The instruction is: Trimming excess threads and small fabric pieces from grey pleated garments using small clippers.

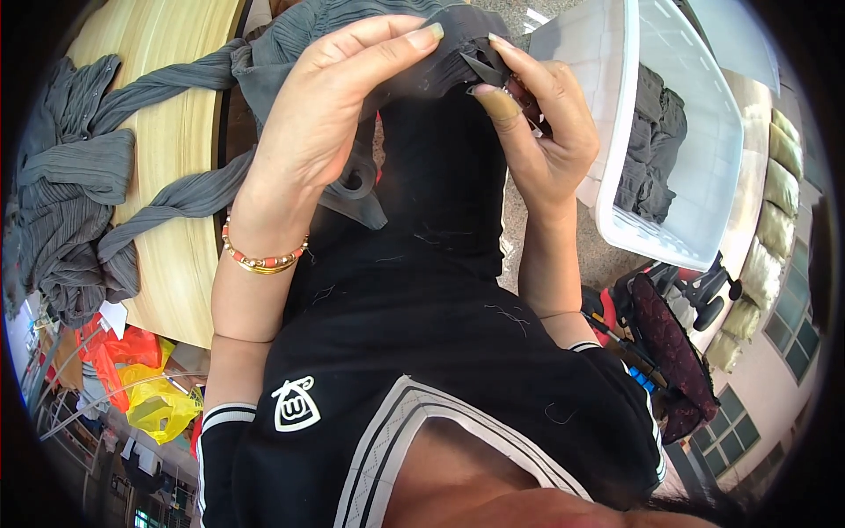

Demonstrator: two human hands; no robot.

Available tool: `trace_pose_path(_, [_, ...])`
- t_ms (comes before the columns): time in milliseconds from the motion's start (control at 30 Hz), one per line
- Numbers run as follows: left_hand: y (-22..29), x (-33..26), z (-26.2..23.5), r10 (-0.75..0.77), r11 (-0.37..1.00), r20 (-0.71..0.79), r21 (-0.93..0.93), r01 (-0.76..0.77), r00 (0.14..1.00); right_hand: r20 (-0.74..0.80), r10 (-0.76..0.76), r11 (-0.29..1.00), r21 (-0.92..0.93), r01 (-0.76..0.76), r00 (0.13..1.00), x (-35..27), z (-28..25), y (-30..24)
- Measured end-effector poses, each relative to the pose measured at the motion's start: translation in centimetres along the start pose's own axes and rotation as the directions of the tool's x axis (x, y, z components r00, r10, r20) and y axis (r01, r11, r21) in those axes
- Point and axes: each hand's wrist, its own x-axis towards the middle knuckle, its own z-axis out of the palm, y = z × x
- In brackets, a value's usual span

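At nine o'clock, a heap of grey pleated garments (75,189) is lying on the pale wooden table (180,132), its twisted sleeves trailing toward the centre; below it, at seven o'clock, orange and yellow plastic bags (145,387) are showing past the table's edge. Toward twelve o'clock, the left hand (326,114), wearing a beaded bracelet (261,257) at the wrist, is pinching the dark grey fabric piece (440,62) between thumb and curled fingers. Just beside it at one o'clock, the right hand (541,114) is closing on a small pair of thread snips (486,66), whose blades are touching the fabric's edge between the two hands. At two to three o'clock, a white plastic basket (616,202) is holding a few folded grey garments (651,145). As a judgement, trimming appears to be in its middle stretch: some pieces seem finished in the basket, while the larger pile on the table is waiting. At four o'clock, a dark chair (673,352) is standing on the floor.
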Motion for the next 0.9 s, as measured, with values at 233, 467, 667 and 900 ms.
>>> trace_pose_path(233, [-0.15, 0.08, -0.02, 0.004, 1.0, 0.01, -0.007, -0.004, 1.0, -0.015, -0.017, 1.0, -0.003, 0.017, 1.0, 0.11, 0.17, 0.09])
trace_pose_path(467, [-0.1, 0.11, -0.11, -0.052, 0.993, -0.038, 0.103, 0.056, 0.998, 0.0, -0.016, 0.999, -0.03, 0.016, 1.0, 0.14, -0.03, -0.12])
trace_pose_path(667, [-0.24, 0.04, -0.11, -0.051, 0.995, -0.019, 0.087, 0.052, 0.999, -0.001, -0.005, 1.0, -0.024, 0.005, 1.0, 0.1, -0.01, -0.04])
trace_pose_path(900, [-0.11, 0.11, 0.09, -0.067, 0.985, -0.031, 0.155, 0.071, 0.997, -0.011, 0.005, 1.0, -0.01, -0.005, 1.0, 0.26, -0.09, 0.14])
